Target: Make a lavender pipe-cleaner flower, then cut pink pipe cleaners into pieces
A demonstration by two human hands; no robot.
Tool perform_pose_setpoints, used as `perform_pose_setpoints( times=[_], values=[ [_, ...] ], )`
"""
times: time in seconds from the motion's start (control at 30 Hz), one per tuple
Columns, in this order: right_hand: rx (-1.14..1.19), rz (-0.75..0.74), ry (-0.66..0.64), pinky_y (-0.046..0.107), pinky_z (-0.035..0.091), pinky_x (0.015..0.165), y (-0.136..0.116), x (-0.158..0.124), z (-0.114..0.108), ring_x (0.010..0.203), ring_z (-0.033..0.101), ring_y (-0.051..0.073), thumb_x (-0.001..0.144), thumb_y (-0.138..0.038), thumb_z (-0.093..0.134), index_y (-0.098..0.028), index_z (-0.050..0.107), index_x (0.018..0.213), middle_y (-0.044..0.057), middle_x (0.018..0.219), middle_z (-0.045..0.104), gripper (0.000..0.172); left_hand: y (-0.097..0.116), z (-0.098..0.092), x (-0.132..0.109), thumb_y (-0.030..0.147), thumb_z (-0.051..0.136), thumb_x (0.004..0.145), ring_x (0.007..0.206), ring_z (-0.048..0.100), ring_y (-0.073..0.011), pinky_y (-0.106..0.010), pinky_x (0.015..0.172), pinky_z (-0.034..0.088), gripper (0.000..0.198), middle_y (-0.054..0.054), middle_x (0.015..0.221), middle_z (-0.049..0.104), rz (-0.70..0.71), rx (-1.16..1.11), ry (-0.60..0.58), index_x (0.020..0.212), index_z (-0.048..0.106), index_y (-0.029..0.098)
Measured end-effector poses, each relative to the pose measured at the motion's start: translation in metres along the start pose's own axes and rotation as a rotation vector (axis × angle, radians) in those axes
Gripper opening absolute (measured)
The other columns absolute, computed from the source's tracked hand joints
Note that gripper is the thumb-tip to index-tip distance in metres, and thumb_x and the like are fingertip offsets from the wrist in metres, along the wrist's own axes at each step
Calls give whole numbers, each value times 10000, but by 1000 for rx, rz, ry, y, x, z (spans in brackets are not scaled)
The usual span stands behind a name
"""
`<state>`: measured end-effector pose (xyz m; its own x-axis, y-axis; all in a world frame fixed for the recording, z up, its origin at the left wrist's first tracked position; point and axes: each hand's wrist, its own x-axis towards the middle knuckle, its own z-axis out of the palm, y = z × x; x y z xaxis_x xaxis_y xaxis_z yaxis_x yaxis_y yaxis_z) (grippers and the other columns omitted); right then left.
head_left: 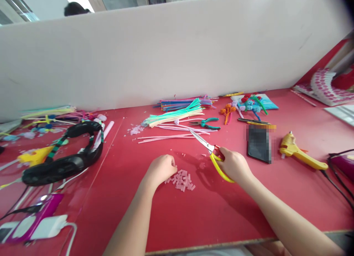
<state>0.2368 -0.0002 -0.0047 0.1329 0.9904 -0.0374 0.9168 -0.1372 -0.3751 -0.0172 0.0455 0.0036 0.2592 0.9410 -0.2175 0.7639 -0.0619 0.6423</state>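
Note:
My right hand (pixel 235 164) grips a pair of scissors (pixel 218 163) with yellow handles. The metal blades point up and left, and look closed or nearly so. My left hand (pixel 162 169) rests low over the table with its fingers curled in; anything they hold is hidden. Just right of that hand lies a small pile of short pale pink pieces (pixel 181 180). Beyond both hands lie long pink pipe cleaners (pixel 166 138), a bundle of mint-green pipe cleaners (pixel 177 114) and teal-handled pliers (pixel 207 123).
A yellow glue gun (pixel 301 154) and a dark phone-like slab (pixel 258 143) lie to the right. At left are a black headband-like device (pixel 66 165), a purple power strip (pixel 41 217) and cables. Finished pipe-cleaner flowers (pixel 249 104) lie near the white partition (pixel 166 56).

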Motion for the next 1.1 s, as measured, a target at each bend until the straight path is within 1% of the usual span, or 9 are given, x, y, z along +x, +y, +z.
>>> perform_pose_setpoints(
  times=[0.13,0.23,0.37,0.47,0.63,0.73,0.8,0.97,1.1],
  values=[
    [122,-3,-40,239,205,469,-3,-2,1,489,445,141,718,-307,500,-190,507,691,11,552,521,121,13,7,0,168,576,617,533,485,-147,-243,521,304,99,-12,558,569,40,-104,-3,524,561,197],
    [286,-38,-152,214,234,443,-10,-5,2,474,436,112,741,-335,476,-184,492,643,-24,524,473,180,28,13,-1,268,550,701,615,540,-159,-240,574,376,108,-16,644,594,107,-242,-81,638,591,191],
    [520,-83,-350,176,291,384,-23,-14,1,391,437,81,786,-351,416,-179,514,706,-61,472,446,214,47,30,-10,334,533,739,509,516,-131,-230,507,392,164,14,577,536,163,-384,-200,687,583,187],
    [762,-28,-434,169,296,352,-30,-20,-2,350,396,70,766,-297,428,-184,473,683,-79,434,406,147,54,41,-15,323,538,734,478,490,-124,-230,482,373,163,19,545,499,184,-426,-211,660,583,185],
    [838,49,-358,168,264,351,-27,-19,-3,340,355,62,717,-253,466,-191,435,639,-95,392,360,104,44,32,-5,214,556,701,577,471,-122,-228,563,352,85,22,598,497,183,-411,-68,622,551,181],
    [810,64,-310,175,236,362,-24,-16,-1,342,359,62,714,-271,474,-191,421,615,-93,386,353,138,32,21,5,238,533,737,584,410,-120,-236,578,312,205,26,565,432,147,-370,73,545,497,175],
    [799,66,-298,179,226,366,-23,-15,0,342,365,65,717,-277,472,-191,426,617,-92,385,355,140,30,17,7,281,532,754,558,376,-117,-240,566,298,270,34,525,384,131,-365,100,513,478,173],
    [787,45,-306,185,234,370,-27,-17,0,339,353,66,725,-276,468,-188,445,628,-89,380,373,133,48,29,-5,290,598,716,624,490,-122,-228,598,365,128,13,648,537,161,-467,-65,665,611,174],
    [753,14,-290,187,227,387,-28,-18,4,362,356,65,732,-280,475,-181,463,653,-80,415,404,127,59,46,-17,353,600,712,418,414,-80,-212,429,336,188,38,543,479,105,-583,-159,689,621,168]
  ],
)
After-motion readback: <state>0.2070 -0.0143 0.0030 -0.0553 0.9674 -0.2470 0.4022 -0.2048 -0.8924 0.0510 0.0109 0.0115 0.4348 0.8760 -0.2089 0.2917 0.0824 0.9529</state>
